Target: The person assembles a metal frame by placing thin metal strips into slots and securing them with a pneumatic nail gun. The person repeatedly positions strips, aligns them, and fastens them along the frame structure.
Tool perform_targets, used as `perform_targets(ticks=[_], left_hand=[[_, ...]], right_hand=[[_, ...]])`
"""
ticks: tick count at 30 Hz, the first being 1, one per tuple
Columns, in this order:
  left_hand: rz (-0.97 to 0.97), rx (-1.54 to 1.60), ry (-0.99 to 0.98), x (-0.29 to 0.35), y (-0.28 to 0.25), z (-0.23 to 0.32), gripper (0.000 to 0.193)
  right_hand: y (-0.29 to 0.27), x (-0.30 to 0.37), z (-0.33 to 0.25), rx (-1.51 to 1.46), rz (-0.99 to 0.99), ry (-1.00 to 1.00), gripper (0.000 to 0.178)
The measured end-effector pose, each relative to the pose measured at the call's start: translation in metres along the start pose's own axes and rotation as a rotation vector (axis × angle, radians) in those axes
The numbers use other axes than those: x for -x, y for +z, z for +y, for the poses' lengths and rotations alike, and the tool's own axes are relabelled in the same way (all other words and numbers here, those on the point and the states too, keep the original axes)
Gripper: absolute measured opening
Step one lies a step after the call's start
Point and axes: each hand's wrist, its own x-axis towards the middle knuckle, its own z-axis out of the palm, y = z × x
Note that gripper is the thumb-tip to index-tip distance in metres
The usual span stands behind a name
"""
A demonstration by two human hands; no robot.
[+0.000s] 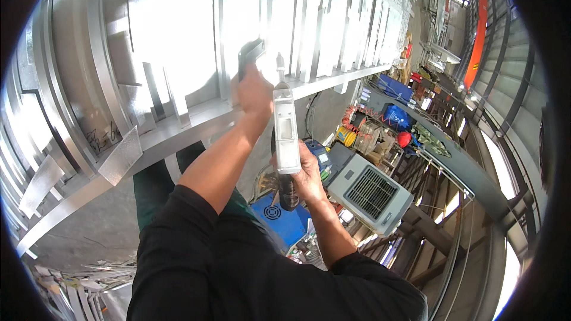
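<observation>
My right hand [308,172] is wrapped round the rear of a long tool with a pale boxy body and a tapering nozzle [286,128], which looks like a caulking gun. Its nozzle points away from me, over the edge of a bright metal frame [208,113]; whether the tip touches the frame is lost in glare. Just left of the nozzle, my left hand [254,92] is closed on a small dark flat-faced piece [251,52]. Glare and the fingers hide what kind of piece it is.
Metal slats run across the frame, with angled plates [121,156] jutting from its near edge at left. To the right stand a grey louvred unit [372,195], a blue box [279,217] and a coiled red hose [351,117]. Metal scraps [83,291] lie at lower left.
</observation>
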Motion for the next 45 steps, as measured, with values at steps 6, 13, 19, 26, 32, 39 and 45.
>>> perform_targets(ticks=[6, 13, 19, 26, 32, 39, 45], left_hand=[[0.018, 0.054, 0.033, 0.002, 0.003, -0.004, 0.018], [-0.015, 0.192, -0.016, 0.000, 0.007, -0.008, 0.022], [0.005, 0.209, 0.058, 0.003, 0.002, -0.008, 0.023], [-0.019, 0.219, 0.018, -0.003, 0.011, -0.016, 0.027], [-0.077, 0.303, -0.011, -0.009, 0.013, -0.021, 0.029], [-0.069, 0.300, -0.025, -0.004, 0.008, -0.018, 0.027], [-0.053, 0.173, 0.017, -0.007, 0.009, -0.019, 0.026]], right_hand=[[0.004, -0.013, -0.009, -0.075, -0.003, 0.036, 0.065], [0.013, -0.015, -0.019, -0.259, -0.014, 0.088, 0.069], [0.013, -0.019, -0.018, -0.280, -0.028, 0.072, 0.069], [0.015, -0.020, -0.022, -0.315, -0.034, 0.079, 0.060], [0.015, -0.021, -0.031, -0.301, -0.017, 0.136, 0.052], [0.013, -0.023, -0.035, -0.229, -0.006, 0.157, 0.048], [0.017, -0.023, -0.040, -0.142, 0.019, 0.156, 0.049]])
